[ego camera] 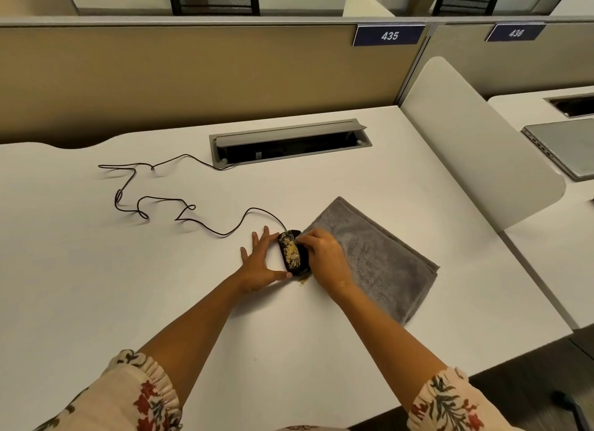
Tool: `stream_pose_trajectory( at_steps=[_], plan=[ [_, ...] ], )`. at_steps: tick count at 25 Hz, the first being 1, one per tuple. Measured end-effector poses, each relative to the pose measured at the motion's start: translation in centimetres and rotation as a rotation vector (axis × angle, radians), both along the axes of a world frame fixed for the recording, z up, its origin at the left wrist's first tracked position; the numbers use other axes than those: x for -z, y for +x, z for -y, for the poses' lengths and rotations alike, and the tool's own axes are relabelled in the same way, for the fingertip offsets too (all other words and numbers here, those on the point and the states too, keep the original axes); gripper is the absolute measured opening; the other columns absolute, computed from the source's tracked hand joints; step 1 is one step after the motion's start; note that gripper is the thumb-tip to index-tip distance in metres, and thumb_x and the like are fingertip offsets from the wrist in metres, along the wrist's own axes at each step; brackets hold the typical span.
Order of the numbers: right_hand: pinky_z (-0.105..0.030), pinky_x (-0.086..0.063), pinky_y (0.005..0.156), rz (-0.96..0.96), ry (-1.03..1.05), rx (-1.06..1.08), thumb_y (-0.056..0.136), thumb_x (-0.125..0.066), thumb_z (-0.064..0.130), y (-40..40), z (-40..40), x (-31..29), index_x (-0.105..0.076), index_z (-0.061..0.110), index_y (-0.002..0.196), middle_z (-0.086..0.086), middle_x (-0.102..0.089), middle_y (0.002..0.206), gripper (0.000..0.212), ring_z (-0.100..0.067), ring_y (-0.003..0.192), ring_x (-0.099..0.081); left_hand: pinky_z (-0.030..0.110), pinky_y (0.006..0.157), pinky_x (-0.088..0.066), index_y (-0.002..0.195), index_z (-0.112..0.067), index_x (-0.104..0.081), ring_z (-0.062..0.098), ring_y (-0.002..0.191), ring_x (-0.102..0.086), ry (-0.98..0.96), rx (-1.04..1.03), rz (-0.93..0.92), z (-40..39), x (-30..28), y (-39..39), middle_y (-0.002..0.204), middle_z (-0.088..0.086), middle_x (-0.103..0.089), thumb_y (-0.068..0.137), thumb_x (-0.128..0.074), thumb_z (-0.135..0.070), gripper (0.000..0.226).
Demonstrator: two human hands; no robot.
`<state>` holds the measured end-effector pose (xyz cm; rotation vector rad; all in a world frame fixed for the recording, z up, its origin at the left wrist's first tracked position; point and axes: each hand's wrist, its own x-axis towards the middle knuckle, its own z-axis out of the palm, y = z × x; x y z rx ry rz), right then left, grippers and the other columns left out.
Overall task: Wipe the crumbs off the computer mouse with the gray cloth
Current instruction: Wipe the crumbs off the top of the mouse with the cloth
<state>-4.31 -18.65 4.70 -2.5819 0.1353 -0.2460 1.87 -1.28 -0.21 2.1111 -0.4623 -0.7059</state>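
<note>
A black wired computer mouse (291, 252) lies on the white desk (128, 270), its top covered with yellowish crumbs. My left hand (262, 263) braces it from the left, thumb at its near end and straight fingers along its side. My right hand (324, 257) pinches the near corner of the folded gray cloth (379, 257) right beside the mouse's right side. The cloth lies flat on the desk to the right. A few crumbs (303, 280) sit on the desk at the mouse's near end.
The mouse cable (154, 202) loops left and back into an open cable tray (289, 144) in the desk. A beige partition stands behind. A white divider (482, 135) bounds the right side; a closed laptop (565, 147) lies beyond it.
</note>
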Motion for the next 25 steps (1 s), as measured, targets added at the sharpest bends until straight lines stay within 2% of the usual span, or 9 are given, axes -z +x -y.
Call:
stream_pose_trajectory(
  at_steps=[4,7,11,13,16,17,21,25],
  plan=[
    [-0.027,-0.054,0.082,-0.012,-0.015,-0.055,0.092,-0.061,0.009,-1.2,0.3,0.0,-0.073,0.013,0.109,-0.001,-0.066,0.106,0.021,-0.017,0.097,-0.061,0.045,0.114,0.02,0.151,-0.035,-0.018,0.01,0.146,0.022,-0.005,-0.005,-0.004,0.0,0.0,0.0,0.163,-0.012,0.008,0.074,-0.082,-0.037,0.1],
    [-0.019,-0.051,0.079,-0.025,0.017,-0.071,0.093,-0.059,0.005,-2.8,0.4,0.0,-0.074,0.015,0.107,0.001,-0.066,0.104,0.023,-0.013,0.094,-0.061,0.044,0.114,0.021,0.152,-0.035,-0.018,0.01,0.146,0.022,-0.012,-0.006,-0.007,0.0,-0.2,-0.1,0.163,-0.012,0.008,0.074,-0.081,-0.038,0.1],
    [-0.008,-0.045,0.074,-0.007,0.13,0.01,0.094,-0.057,0.005,-2.9,0.8,-0.7,-0.076,0.017,0.101,0.005,-0.066,0.101,0.024,-0.008,0.088,-0.06,0.045,0.115,0.02,0.153,-0.034,-0.015,0.01,0.146,0.022,-0.004,-0.003,-0.001,0.0,-0.1,0.0,0.163,-0.012,0.008,0.075,-0.08,-0.039,0.101],
    [-0.012,-0.048,0.075,0.012,0.128,0.036,0.095,-0.058,0.008,-1.9,0.7,-1.0,-0.076,0.016,0.102,0.005,-0.067,0.101,0.021,-0.009,0.088,-0.06,0.046,0.115,0.019,0.152,-0.034,-0.016,0.01,0.146,0.022,-0.002,-0.003,-0.003,-0.1,-0.1,0.0,0.163,-0.012,0.008,0.076,-0.08,-0.039,0.1],
    [-0.024,-0.055,0.079,-0.002,0.087,0.027,0.096,-0.056,0.01,-0.9,0.2,-0.9,-0.075,0.014,0.105,0.002,-0.067,0.104,0.021,-0.013,0.09,-0.062,0.046,0.114,0.019,0.152,-0.034,-0.016,0.011,0.147,0.021,0.003,0.001,-0.001,-0.1,-0.1,0.0,0.163,-0.011,0.008,0.076,-0.08,-0.038,0.099],
    [-0.023,-0.055,0.08,-0.009,0.069,0.012,0.096,-0.056,0.01,-1.0,0.0,-0.8,-0.075,0.014,0.106,0.001,-0.067,0.105,0.022,-0.013,0.091,-0.062,0.046,0.114,0.019,0.152,-0.034,-0.017,0.011,0.147,0.021,0.003,0.001,-0.001,0.0,-0.1,0.0,0.163,-0.011,0.008,0.076,-0.08,-0.037,0.099],
    [-0.004,-0.042,0.079,0.014,0.057,-0.027,0.095,-0.057,0.007,-3.3,-0.2,0.2,-0.074,0.017,0.108,0.005,-0.066,0.106,0.023,-0.005,0.096,-0.057,0.045,0.115,0.02,0.151,-0.035,-0.017,0.01,0.147,0.021,0.0,-0.007,-0.005,0.0,-0.2,-0.1,0.163,-0.011,0.008,0.076,-0.08,-0.038,0.099],
    [-0.012,-0.049,0.083,0.0,0.094,-0.046,0.093,-0.059,0.005,-6.1,0.0,1.2,-0.074,0.019,0.108,0.009,-0.065,0.106,0.025,-0.003,0.096,-0.058,0.046,0.114,0.02,0.151,-0.035,-0.017,0.01,0.147,0.021,-0.007,-0.004,0.001,0.0,-0.2,0.0,0.163,-0.011,0.008,0.074,-0.082,-0.037,0.101]
  ],
)
